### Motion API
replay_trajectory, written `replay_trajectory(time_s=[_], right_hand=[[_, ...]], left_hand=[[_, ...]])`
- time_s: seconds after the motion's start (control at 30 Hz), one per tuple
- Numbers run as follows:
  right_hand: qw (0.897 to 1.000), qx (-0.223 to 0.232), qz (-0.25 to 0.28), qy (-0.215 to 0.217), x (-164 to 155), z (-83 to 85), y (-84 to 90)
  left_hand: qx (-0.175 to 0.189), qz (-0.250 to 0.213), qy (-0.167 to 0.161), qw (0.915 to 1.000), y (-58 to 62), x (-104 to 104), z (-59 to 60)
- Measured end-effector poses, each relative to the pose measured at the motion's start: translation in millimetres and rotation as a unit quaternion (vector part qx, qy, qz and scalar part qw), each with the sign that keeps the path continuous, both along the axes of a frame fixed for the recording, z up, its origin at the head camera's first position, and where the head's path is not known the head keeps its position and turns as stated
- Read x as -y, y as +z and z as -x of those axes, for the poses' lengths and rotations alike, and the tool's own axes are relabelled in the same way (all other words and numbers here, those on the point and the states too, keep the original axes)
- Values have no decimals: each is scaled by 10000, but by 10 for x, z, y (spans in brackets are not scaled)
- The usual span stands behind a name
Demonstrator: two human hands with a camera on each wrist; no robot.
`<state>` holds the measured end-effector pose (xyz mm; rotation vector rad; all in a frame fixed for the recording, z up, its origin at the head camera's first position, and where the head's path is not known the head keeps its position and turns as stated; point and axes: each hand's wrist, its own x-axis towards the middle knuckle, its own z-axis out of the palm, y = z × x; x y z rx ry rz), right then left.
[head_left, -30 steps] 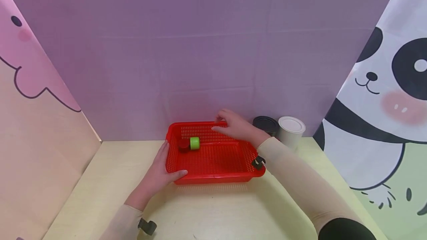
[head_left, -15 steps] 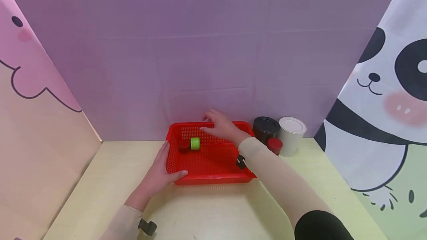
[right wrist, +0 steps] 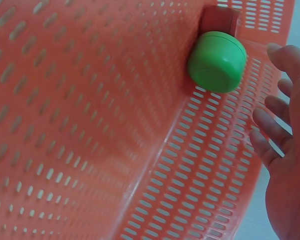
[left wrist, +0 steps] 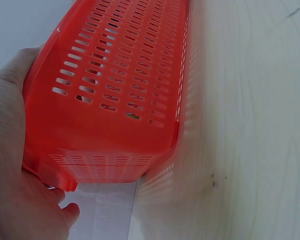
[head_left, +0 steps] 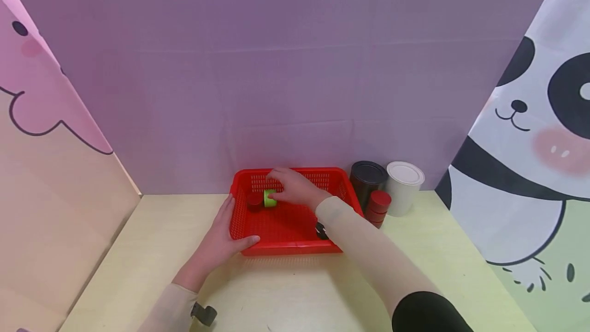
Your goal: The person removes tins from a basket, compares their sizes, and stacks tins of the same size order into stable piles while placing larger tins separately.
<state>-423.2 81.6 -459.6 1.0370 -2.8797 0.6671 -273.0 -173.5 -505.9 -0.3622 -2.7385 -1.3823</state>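
Observation:
A red slotted basket (head_left: 295, 229) stands on the pale table by the back wall. My left hand (head_left: 224, 237) holds its front-left corner, with the thumb along the front wall and the palm (left wrist: 12, 145) against the side (left wrist: 120, 90). My right hand (head_left: 289, 188) reaches into the basket at its far left. Its fingers (right wrist: 269, 125) are relaxed and spread beside a green round cap (right wrist: 217, 61), not touching it. The cap (head_left: 269, 198) lies on its side against a dark red piece (head_left: 254, 202), which is partly hidden behind it in the right wrist view.
Right of the basket stand a black can (head_left: 365, 177), a white can (head_left: 404, 181) and a stack of small red jars (head_left: 378, 207). A purple cloth wall closes the back and printed panels close both sides. Bare tabletop (head_left: 286, 291) lies in front.
My right hand has moved left across the basket from its far right rim to the green cap, uncovering the red jars. My left hand and the basket have stayed in place.

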Motion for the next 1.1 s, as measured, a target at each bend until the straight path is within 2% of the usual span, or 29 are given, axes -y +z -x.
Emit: replay_trajectory(time_s=[0.23,0.5,0.97,1.1], right_hand=[[9998,116,-171,13,50,15,-77],[9989,450,-108,90,66,17,-118],[9972,517,-456,284,104,71,-201],[9968,652,-401,237,97,73,-200]], left_hand=[[55,-78,-14,10000,-6,8,5],[43,-198,-88,9998,-16,3,11],[42,-105,-55,9999,-14,8,5],[40,-113,-65,9999,1,4,-2]])
